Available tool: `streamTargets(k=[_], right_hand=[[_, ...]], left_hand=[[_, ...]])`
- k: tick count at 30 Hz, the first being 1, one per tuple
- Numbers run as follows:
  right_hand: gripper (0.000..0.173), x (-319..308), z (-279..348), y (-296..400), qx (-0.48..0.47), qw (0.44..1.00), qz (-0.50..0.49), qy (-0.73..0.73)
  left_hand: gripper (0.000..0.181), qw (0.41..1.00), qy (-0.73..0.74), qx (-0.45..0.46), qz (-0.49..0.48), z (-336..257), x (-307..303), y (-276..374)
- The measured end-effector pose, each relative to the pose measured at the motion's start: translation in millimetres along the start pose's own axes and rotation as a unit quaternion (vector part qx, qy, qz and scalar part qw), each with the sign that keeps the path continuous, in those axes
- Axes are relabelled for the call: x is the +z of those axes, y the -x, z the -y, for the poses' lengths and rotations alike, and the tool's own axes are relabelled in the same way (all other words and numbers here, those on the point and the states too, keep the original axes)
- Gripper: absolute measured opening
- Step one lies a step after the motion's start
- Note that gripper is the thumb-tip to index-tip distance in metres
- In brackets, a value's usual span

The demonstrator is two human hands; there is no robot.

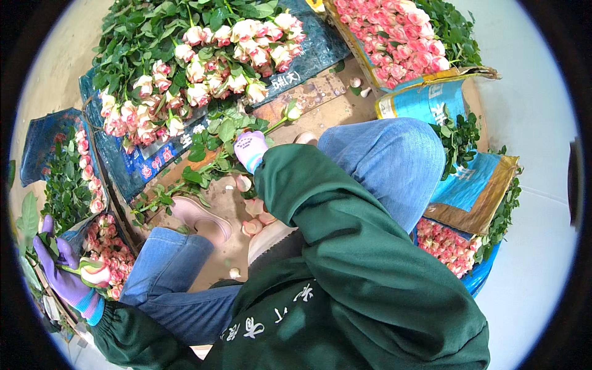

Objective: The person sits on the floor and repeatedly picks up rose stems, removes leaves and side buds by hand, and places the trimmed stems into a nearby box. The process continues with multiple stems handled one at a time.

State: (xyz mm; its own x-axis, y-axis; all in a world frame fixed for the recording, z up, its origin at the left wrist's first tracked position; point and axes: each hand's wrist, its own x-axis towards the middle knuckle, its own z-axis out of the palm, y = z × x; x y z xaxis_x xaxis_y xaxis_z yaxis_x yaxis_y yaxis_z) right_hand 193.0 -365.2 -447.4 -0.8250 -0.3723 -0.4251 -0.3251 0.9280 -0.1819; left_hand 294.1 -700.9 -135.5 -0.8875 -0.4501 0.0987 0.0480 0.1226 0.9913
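Note:
At the far left my left hand (62,268), in a purple knit glove, grips the stem of a white rose with pink edges (95,273). The bloom points inward, over packed pink roses (105,240). My right hand (250,147), gloved in pale lilac, is at the centre by a heap of cut leaves and stems (226,129). From its far side sticks out the green stem of a whitish rosebud (292,111). The fingers curl down around that stem, partly hidden by the back of the hand. Beyond lies a large pile of cream-and-pink roses (203,78).
A dark printed sheet (319,46) lies under the rose pile. Blue-and-yellow woven wraps (425,99) hold bundled pink roses (397,41) at the upper right, with another wrapped bundle (446,247) beside my right leg. Loose petals (253,217) dot the floor near my pink shoe (201,217).

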Motion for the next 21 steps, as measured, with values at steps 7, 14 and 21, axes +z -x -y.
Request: streamTargets(k=[7,14,21], right_hand=[[0.020,-34.8,-5.2,6.1,0.031,0.972,-0.156,-0.175],[0.023,-123.3,-11.7,-4.4,-0.017,0.886,-0.187,-0.423],[0.023,-286.3,-13.2,115.7,-0.119,0.784,-0.159,-0.589]], left_hand=[[0.043,0.998,-0.004,0.031,-0.061,-16.4,44.1,0.8],[0.045,0.992,0.022,-0.070,0.102,-49.8,87.6,39.6],[0.035,0.965,0.067,-0.153,0.203,-66.8,174.5,71.9]])
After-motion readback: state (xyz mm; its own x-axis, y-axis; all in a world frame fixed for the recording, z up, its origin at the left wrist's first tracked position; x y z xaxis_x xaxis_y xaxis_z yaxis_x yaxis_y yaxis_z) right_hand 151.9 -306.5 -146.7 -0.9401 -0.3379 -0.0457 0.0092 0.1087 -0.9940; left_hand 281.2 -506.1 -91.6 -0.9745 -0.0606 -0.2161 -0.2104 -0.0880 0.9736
